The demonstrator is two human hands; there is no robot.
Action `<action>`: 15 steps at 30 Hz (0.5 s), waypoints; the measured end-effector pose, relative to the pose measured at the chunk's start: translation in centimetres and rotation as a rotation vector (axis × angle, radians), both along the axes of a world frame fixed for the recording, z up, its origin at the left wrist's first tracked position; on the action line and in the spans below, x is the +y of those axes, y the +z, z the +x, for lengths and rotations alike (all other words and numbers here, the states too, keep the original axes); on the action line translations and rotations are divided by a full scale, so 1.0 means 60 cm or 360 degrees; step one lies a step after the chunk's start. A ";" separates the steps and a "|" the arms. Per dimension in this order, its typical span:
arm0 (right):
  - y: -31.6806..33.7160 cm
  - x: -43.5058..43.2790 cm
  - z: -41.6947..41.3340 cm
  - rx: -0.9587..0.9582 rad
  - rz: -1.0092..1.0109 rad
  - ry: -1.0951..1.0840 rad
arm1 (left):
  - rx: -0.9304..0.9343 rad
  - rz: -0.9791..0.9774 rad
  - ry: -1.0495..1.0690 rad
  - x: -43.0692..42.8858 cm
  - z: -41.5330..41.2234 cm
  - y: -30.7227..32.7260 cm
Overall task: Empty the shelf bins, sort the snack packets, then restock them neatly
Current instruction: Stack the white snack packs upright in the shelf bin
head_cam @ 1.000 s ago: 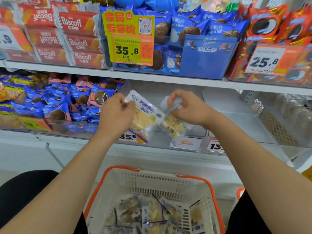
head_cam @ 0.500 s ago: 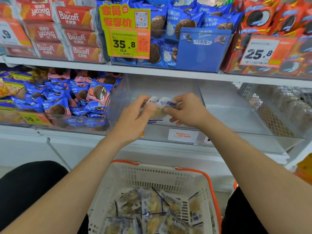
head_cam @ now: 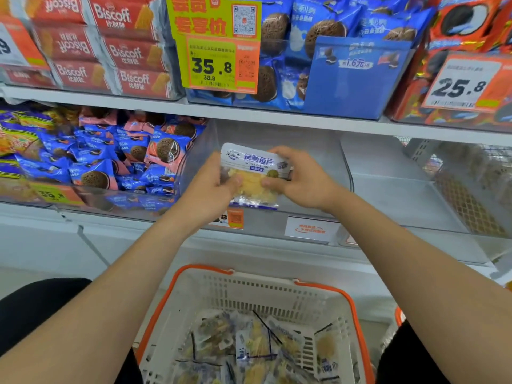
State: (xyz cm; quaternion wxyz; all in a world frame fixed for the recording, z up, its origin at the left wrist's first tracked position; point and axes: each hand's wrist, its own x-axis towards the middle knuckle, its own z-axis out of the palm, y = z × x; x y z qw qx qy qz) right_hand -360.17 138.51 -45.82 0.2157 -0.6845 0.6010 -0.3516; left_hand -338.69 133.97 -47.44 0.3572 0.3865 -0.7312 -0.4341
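While both hands are raised before the middle shelf, findings run from left to right.

At ten o'clock, on the upper shelf, red biscuit packs (head_cam: 91, 51) stand stacked in rows. At nine o'clock, a see-through side bin (head_cam: 91, 202) holds a loose heap of blue and pink cookie packets (head_cam: 110, 162). At twelve o'clock, a yellow price tag (head_cam: 214, 45) reading 35.8 hangs on the upper shelf front.

At centre, the left hand (head_cam: 210, 189) holds the left edge of the snack packet (head_cam: 253, 176). The thumb lies on the front face and the grip is clamped on the packet. The packet is upright with its label toward the camera. It has a white and blue top band, with yellow pieces showing below. It is held at the mouth of the middle bin (head_cam: 318, 145); whether it has passed the front lip cannot be told. The right hand (head_cam: 302, 181) holds the right edge, thumb in front, grip likewise clamped on the packet.

At six o'clock stands a white basket (head_cam: 277, 295) with an orange rim. More loose packets (head_cam: 249, 347) lie inside it.

At one o'clock, blue cookie bags (head_cam: 318, 29) fill an upper bin. At two o'clock are red-orange packs (head_cam: 465, 20), with a white tag (head_cam: 457, 84) reading 25.8 in front. At three o'clock is a mesh bin (head_cam: 471, 189); its contents are too blurred to identify.
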 end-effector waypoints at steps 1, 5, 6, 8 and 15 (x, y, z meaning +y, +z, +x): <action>-0.002 -0.012 -0.002 0.0025 0.0025 -0.0050 | -0.0082 -0.0109 0.0105 -0.005 0.000 -0.004; -0.027 -0.053 -0.003 0.0233 0.0104 -0.0392 | -0.0485 -0.0585 0.0481 -0.005 -0.005 -0.046; -0.038 -0.058 -0.003 0.0240 0.0123 -0.0451 | -0.0607 -0.0596 0.0383 -0.003 -0.003 -0.049; -0.055 -0.061 -0.005 0.0281 0.0166 -0.0517 | -0.0928 -0.0605 0.0065 -0.002 0.003 -0.047; -0.069 -0.042 0.000 0.0306 -0.0017 -0.0509 | -0.0928 -0.0995 -0.0218 -0.011 0.013 -0.064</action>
